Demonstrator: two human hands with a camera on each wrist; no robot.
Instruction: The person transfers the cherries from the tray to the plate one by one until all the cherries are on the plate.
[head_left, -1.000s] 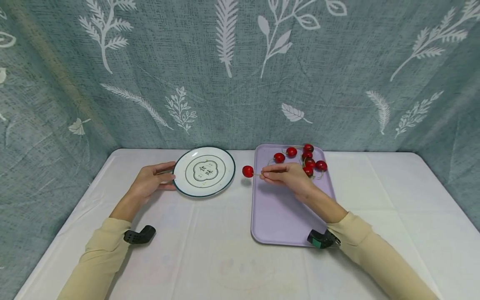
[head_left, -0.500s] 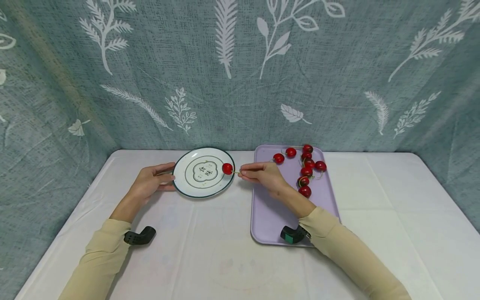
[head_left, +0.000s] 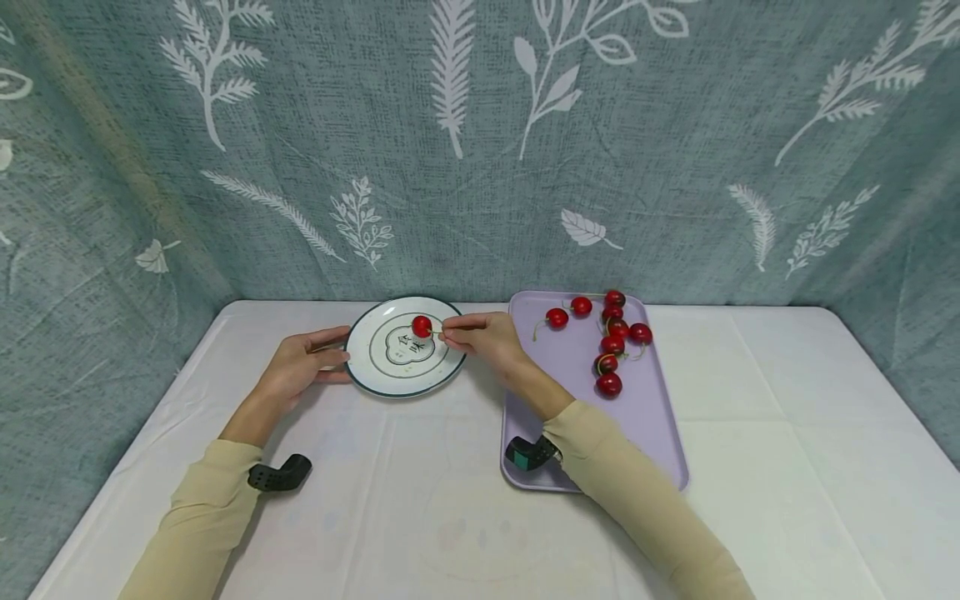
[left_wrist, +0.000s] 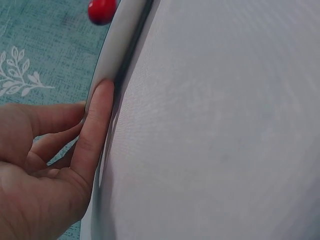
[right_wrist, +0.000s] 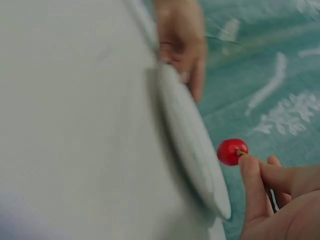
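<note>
In the head view, my right hand (head_left: 483, 337) pinches a red cherry's stem between thumb and fingertips. The cherry (head_left: 422, 327) hangs over the white plate (head_left: 371, 371), which has a dark rim and printed characters. In the right wrist view, the same cherry (right_wrist: 231, 152) is apart from the plate's surface. My left hand (head_left: 296, 365) holds the plate's left rim; up close in the left wrist view, the thumb (left_wrist: 95, 130) lies along the rim's outer side and other fingertips meet its upper edge.
A purple tray (head_left: 555, 400) stands to the right, partly under my right forearm. Several cherries (head_left: 609, 384) with stems lie toward its back and right side. White cloth (head_left: 420, 508) covers the table, and a patterned teal curtain (head_left: 480, 208) hangs behind.
My right hand has carried the cherry leftward from the tray's left edge to over the plate. Cherries formerly behind the right hand are now visible. The left hand stays at the plate's rim.
</note>
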